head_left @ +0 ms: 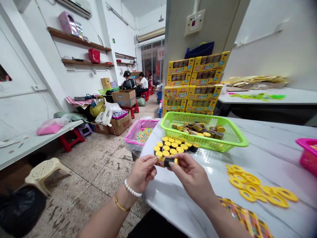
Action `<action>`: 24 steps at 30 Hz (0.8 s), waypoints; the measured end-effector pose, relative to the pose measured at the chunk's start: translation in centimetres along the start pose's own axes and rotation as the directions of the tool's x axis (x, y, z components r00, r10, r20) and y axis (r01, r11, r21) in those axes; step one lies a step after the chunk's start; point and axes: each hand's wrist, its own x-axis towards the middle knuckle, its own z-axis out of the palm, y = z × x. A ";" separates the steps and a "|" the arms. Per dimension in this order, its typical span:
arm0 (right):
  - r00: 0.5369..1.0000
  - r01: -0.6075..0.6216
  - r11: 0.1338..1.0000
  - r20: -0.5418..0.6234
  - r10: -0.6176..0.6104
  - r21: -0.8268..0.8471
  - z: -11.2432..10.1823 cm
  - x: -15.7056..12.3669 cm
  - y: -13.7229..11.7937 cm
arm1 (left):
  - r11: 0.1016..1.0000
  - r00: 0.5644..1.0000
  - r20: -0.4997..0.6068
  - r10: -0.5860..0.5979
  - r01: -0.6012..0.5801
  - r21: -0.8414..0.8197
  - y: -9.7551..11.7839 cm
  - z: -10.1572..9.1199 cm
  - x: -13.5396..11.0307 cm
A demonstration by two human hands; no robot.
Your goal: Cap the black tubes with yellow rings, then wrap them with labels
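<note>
A small black tube with yellow ends (167,162) lies sideways between my two hands, over the table's near edge. A colourful printed label shows on its left part. My left hand (146,169), with a pearl bracelet and a gold bangle at the wrist, pinches the left end. My right hand (192,175) holds the right end between thumb and fingers. Just beyond, several black tubes with yellow caps (173,145) stand upright in a cluster. Behind them a green basket (237,140) holds more such tubes, lying loose.
Yellow rings (252,188) and printed label strips (247,215) lie on the white table (208,205) at right. A pink basket (307,155) stands at the far right. Left of the table is a pink tub of beads (131,134). Stacked yellow boxes (200,94) stand behind; people sit farther back.
</note>
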 end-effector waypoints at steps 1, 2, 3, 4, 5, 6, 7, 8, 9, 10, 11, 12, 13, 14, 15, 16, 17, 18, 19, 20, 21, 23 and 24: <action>0.999 0.037 0.998 -0.005 -0.038 -0.041 0.0 -0.1 0.0 | 1.000 1.000 0.001 0.016 -0.016 0.027 0.1 0.0 0.0; 0.997 0.069 0.994 -0.010 -0.070 -0.085 0.0 -0.1 0.0 | 0.999 1.000 0.004 0.027 -0.027 0.045 0.2 0.0 -0.1; 0.995 0.096 0.987 -0.022 -0.100 -0.126 -0.1 -0.1 0.0 | 0.998 0.999 0.004 0.033 -0.033 0.051 0.3 0.0 -0.1; 0.991 0.118 0.980 -0.040 -0.126 -0.159 -0.2 -0.1 0.0 | 0.998 0.999 -0.004 0.046 -0.046 0.050 0.4 0.0 -0.1; 0.987 0.135 0.974 -0.060 -0.148 -0.181 -0.3 -0.1 0.0 | 0.997 0.998 -0.021 0.065 -0.064 0.049 0.4 -0.1 -0.1; 0.983 0.148 0.971 -0.078 -0.165 -0.189 -0.5 0.0 0.0 | 0.995 0.995 -0.042 0.085 -0.083 0.049 0.4 -0.2 0.0; 0.981 0.156 0.970 -0.088 -0.175 -0.188 -0.6 0.0 0.0 | 0.994 0.994 -0.057 0.098 -0.095 0.051 0.4 -0.3 0.0; 0.980 0.161 0.970 -0.085 -0.179 -0.184 -0.7 0.1 0.1 | 0.994 0.993 -0.056 0.100 -0.097 0.056 0.4 -0.4 0.1; 0.981 0.164 0.970 -0.073 -0.179 -0.180 -0.7 0.2 0.1 | 0.994 0.995 -0.038 0.092 -0.089 0.062 0.4 -0.5 0.2; 0.983 0.163 0.971 -0.055 -0.175 -0.175 -0.6 0.2 0.1 | 0.995 0.997 -0.010 0.076 -0.075 0.069 0.4 -0.6 0.2; 0.985 0.161 0.973 -0.038 -0.169 -0.167 -0.5 0.2 0.1 | 0.996 0.998 0.021 0.058 -0.059 0.073 0.4 -0.7 0.3; 0.986 0.157 0.976 -0.027 -0.163 -0.153 -0.3 0.1 0.1 | 0.996 0.998 0.045 0.047 -0.050 0.073 0.4 -0.7 0.3; 0.988 0.151 0.979 -0.021 -0.156 -0.135 -0.2 0.1 0.0 | 0.996 0.997 0.058 0.042 -0.047 0.072 0.4 -0.6 0.2; 0.989 0.144 0.984 -0.019 -0.147 -0.109 0.0 0.0 -0.1 | 0.996 0.997 0.061 0.046 -0.050 0.069 0.4 -0.5 0.2; 0.991 0.133 0.988 -0.013 -0.134 -0.077 0.1 -0.1 -0.2 | 0.996 0.997 0.058 0.049 -0.053 0.069 0.3 -0.5 0.1; 0.993 0.115 0.992 0.004 -0.115 -0.046 0.2 -0.2 -0.4 | 0.996 0.997 0.055 0.050 -0.054 0.072 0.3 -0.4 0.0; 0.995 0.095 0.995 0.029 -0.095 -0.020 0.3 -0.2 -0.5 | 0.996 0.998 0.052 0.048 -0.052 0.079 0.2 -0.4 -0.1; 0.996 0.074 0.997 0.058 -0.074 -0.002 0.2 -0.3 -0.6 | 0.995 0.998 0.044 0.044 -0.047 0.089 0.1 -0.3 -0.2; 0.995 0.057 0.998 0.084 -0.057 0.007 0.2 -0.3 -0.6 | 0.994 0.999 0.029 0.043 -0.046 0.100 0.1 -0.4 -0.3; 0.994 0.047 0.999 0.100 -0.048 0.013 0.1 -0.3 -0.7 | 0.992 0.999 0.002 0.055 -0.054 0.110 0.0 -0.5 -0.4; 0.993 0.045 0.999 0.107 -0.046 0.016 0.0 -0.3 -0.7 | 0.990 0.996 -0.030 0.080 -0.076 0.119 0.0 -0.6 -0.5; 0.993 0.062 0.998 0.099 -0.064 0.026 -0.3 -0.2 -0.7 | 0.980 0.986 -0.069 0.149 -0.138 0.141 0.2 -0.9 -0.6; 0.992 0.075 0.997 0.096 -0.077 0.031 -0.5 -0.2 -0.7 | 0.976 0.985 -0.054 0.166 -0.157 0.151 0.3 -1.1 -0.7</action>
